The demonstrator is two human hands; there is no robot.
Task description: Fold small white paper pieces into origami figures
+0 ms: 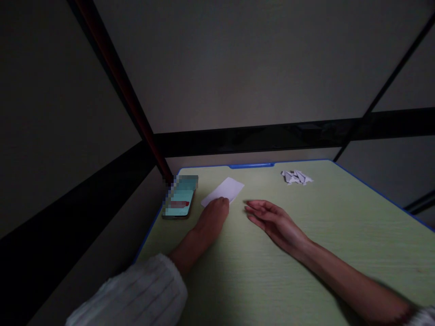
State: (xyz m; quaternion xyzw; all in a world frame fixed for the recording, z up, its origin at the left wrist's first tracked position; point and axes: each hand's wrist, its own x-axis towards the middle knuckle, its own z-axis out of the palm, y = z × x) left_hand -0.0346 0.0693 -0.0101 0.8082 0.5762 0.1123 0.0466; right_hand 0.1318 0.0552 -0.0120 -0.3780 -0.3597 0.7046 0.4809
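Observation:
A small sheet of white paper [224,189] lies at a slant on the table. My left hand [215,215] is closed at its near edge, with the fingertips hidden behind the knuckles; the paper appears gripped there. To the right, my right hand [272,219] is held sideways over the tabletop, its fingers apart and nothing in them. A gap of bare tabletop separates it from the paper.
The pale wooden table [340,217] has a blue rim. A phone [180,197] with a lit screen, partly blurred, lies at the left edge. Folded white paper pieces [296,177] sit at the back right. Behind stands a grey panelled wall [251,68].

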